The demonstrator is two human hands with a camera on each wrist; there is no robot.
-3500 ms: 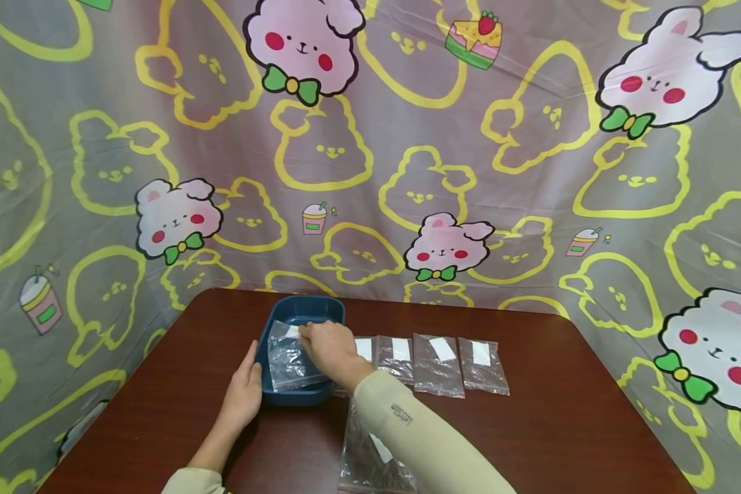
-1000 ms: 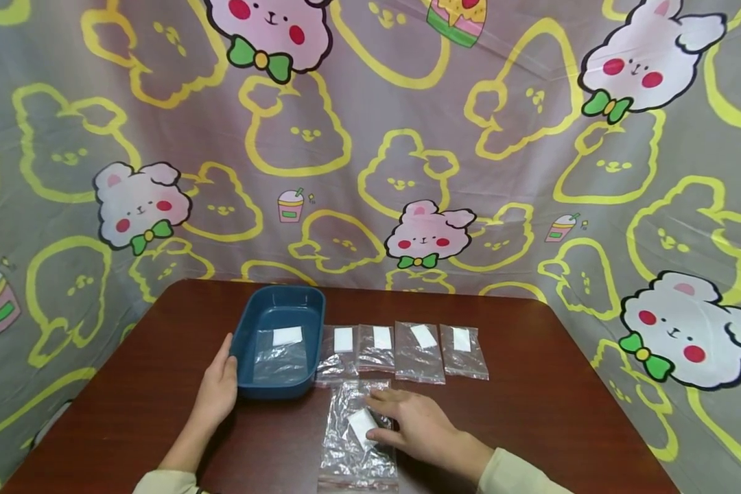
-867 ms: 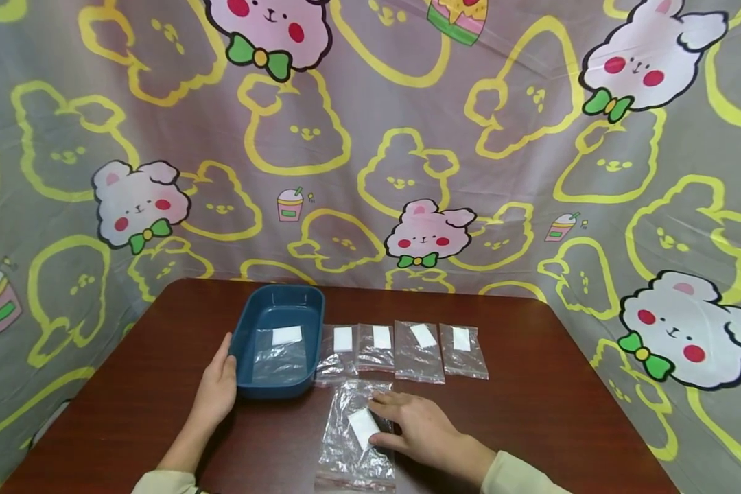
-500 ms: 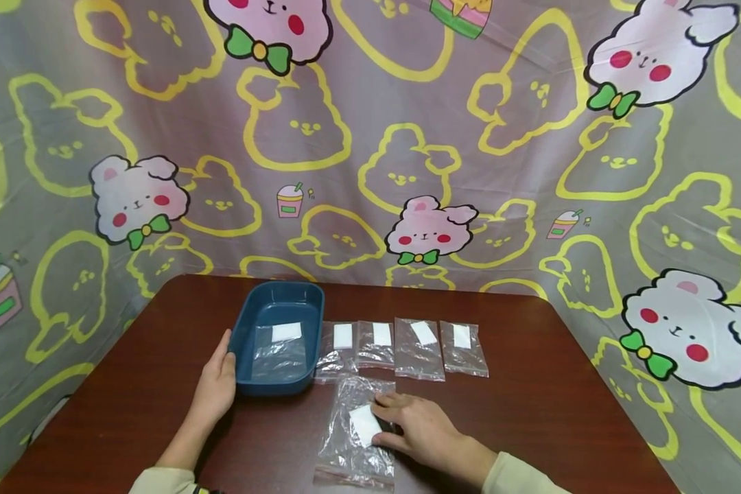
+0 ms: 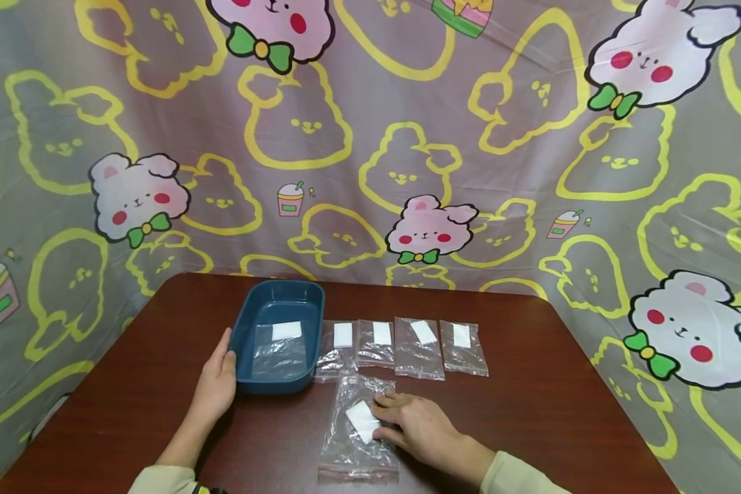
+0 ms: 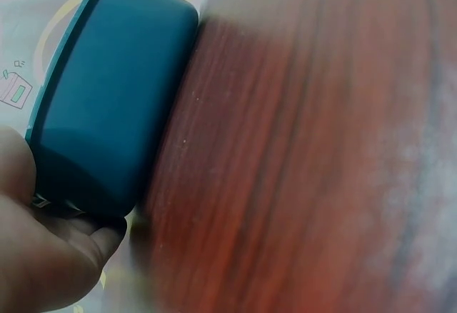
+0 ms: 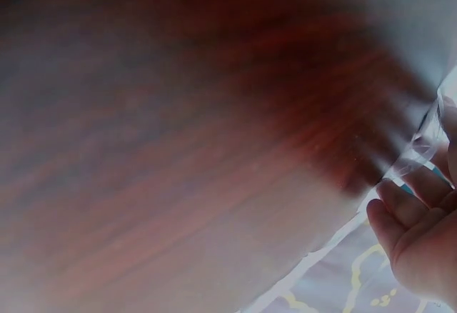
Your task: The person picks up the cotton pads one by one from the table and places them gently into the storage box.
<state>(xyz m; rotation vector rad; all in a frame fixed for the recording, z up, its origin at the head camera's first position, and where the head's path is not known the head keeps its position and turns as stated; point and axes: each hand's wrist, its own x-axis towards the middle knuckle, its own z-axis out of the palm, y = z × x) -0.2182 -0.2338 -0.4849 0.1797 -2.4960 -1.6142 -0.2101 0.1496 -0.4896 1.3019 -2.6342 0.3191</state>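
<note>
A blue rectangular tray [image 5: 279, 387] stands at the table's left. My left hand [image 5: 217, 381] rests along its outer left wall, near the front corner; in the left wrist view the same hand [image 6: 46, 256] lies against the tray's side [image 6: 114, 98]. Inside the tray is a clear zip bag [image 5: 278, 358] with a white label. A larger clear zip bag [image 5: 346, 449] with a tilted white label [image 5: 363, 420] lies in front. My right hand [image 5: 422, 429] touches its right edge, thumb and fingers apart. Clear plastic [image 7: 423, 148] shows by the right fingers in the right wrist view.
Several smaller labelled clear bags stand in a row right of the tray, from the nearest bag [image 5: 335, 363] to the farthest bag [image 5: 464, 360]. All lie on a dark red-brown table [image 5: 531, 391]. A patterned curtain [image 5: 358, 185] hangs close behind and at both sides.
Since 3.5 seconds ago a bag went from my right hand into the tray, and the hand moved to the larger bag. That bag and its label have since shifted slightly. The left hand stays.
</note>
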